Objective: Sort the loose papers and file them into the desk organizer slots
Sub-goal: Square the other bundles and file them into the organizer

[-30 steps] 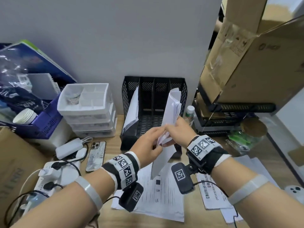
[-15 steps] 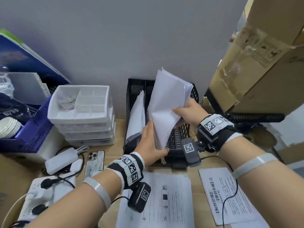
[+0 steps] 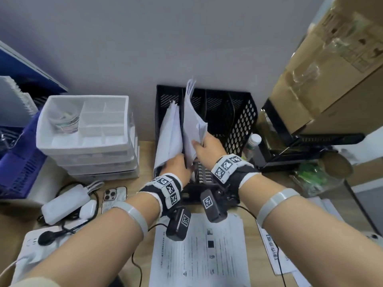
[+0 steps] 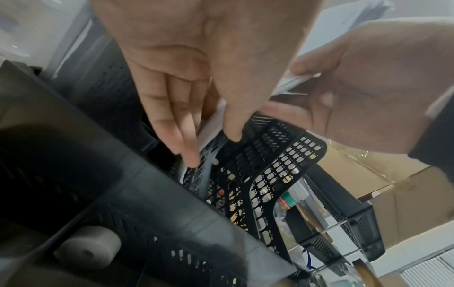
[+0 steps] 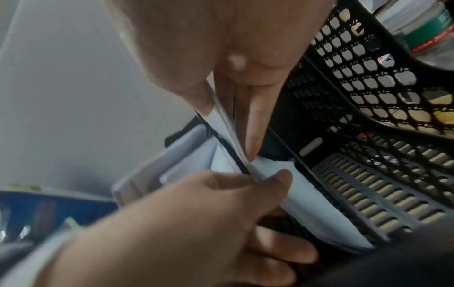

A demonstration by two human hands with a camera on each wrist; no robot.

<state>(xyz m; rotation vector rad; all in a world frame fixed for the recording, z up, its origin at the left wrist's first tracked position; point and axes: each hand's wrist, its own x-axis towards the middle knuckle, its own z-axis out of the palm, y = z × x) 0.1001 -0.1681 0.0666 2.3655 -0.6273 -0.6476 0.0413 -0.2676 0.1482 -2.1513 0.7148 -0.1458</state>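
The black mesh desk organizer [image 3: 238, 121] stands against the wall. Its leftmost slot holds a stack of white papers [image 3: 169, 137]. A second bundle of papers [image 3: 193, 121] stands tilted in the slot beside it, its lower edge down inside. My left hand [image 3: 182, 160] pinches the bundle's bottom corner [image 4: 212, 120] between thumb and fingers. My right hand [image 3: 199, 145] pinches the bundle's near edge [image 5: 222, 116] higher up. Two printed loose sheets [image 3: 199, 255] [image 3: 273, 251] lie on the desk below my wrists. The organizer's two right slots [image 5: 368, 184] hold no paper.
A white drawer unit [image 3: 87, 129] stands left of the organizer, with a phone [image 3: 114, 197], a white charger [image 3: 62, 204] and a power strip [image 3: 31, 251] in front. On the right are a bottle [image 3: 253, 141], a black tray rack [image 3: 300, 146] and cardboard boxes [image 3: 331, 69].
Both hands have carried the bundle from above the organizer down into the second slot from the left. The head view has moved closer and looks more steeply down.
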